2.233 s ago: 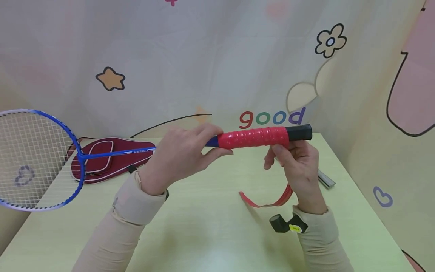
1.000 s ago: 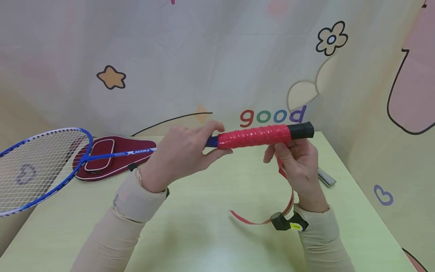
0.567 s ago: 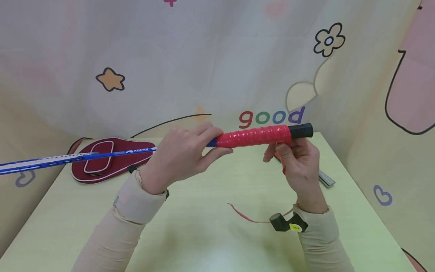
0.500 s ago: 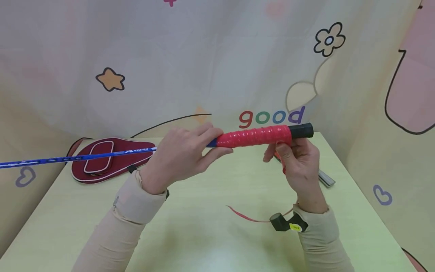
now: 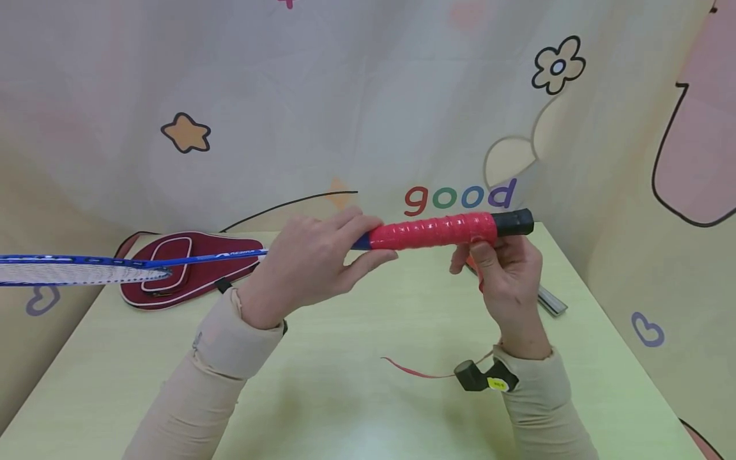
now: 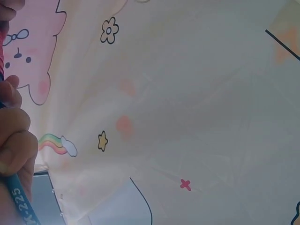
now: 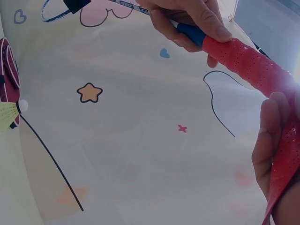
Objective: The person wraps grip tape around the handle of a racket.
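A blue badminton racket (image 5: 207, 257) is held level, its strung head nearly edge-on at the far left in the head view. My left hand (image 5: 316, 262) grips it at the blue cone just above the handle. Red perforated overgrip tape (image 5: 434, 231) covers most of the handle in overlapping turns, leaving a black butt end (image 5: 514, 222) bare. My right hand (image 5: 512, 281) pinches the tape beside that bare part. The tape's loose tail (image 5: 418, 372) hangs past the right wrist. In the right wrist view, the tape strip (image 7: 286, 164) runs through the right fingers.
A dark red racket cover (image 5: 198, 287) lies at the back left of the pale table (image 5: 345, 396). Partly hidden behind my right hand is a grey bar-like object (image 5: 553, 302). A yellow shuttlecock (image 7: 10, 112) shows by the cover in the right wrist view. Printed curtains enclose the table.
The racket has rolled about its length, its head turning from face-on to nearly edge-on. The wrap reaches slightly farther over the black butt. The loose tail has swung lower and left.
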### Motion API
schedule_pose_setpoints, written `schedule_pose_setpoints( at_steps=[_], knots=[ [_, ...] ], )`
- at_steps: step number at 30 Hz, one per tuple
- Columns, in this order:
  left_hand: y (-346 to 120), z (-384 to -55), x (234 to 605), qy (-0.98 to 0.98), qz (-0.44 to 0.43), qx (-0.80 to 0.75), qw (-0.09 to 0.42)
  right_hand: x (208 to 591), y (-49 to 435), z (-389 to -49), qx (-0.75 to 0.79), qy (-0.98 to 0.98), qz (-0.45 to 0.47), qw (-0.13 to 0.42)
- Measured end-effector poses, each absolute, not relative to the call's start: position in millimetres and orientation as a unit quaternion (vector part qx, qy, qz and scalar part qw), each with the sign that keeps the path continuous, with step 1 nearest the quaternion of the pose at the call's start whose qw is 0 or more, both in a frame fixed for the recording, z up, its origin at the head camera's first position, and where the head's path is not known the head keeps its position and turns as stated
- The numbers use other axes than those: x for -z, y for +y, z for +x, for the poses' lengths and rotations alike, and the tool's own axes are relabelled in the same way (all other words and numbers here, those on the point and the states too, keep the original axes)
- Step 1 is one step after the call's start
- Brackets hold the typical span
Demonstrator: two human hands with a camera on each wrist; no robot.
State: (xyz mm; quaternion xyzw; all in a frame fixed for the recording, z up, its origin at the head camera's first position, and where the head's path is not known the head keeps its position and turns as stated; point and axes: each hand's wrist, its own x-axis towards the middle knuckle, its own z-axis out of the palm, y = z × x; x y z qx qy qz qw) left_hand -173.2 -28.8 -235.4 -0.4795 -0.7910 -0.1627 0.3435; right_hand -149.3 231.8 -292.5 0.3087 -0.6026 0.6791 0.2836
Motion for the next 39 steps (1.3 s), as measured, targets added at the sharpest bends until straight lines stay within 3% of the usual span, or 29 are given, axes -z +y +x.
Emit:
schedule_pose_setpoints(
  at_steps=[27,39],
  knots=[
    [-26.2,-170.3,233.6,-0.777,-0.492,0.198,0.339,290.9,234.8,-152.4,-0.727,-0.532,0.311,0.304],
    [-28.3,-171.0,232.7,-0.780,-0.495,0.184,0.337,288.3,239.6,-150.0,-0.670,-0.606,0.312,0.295]
  ],
)
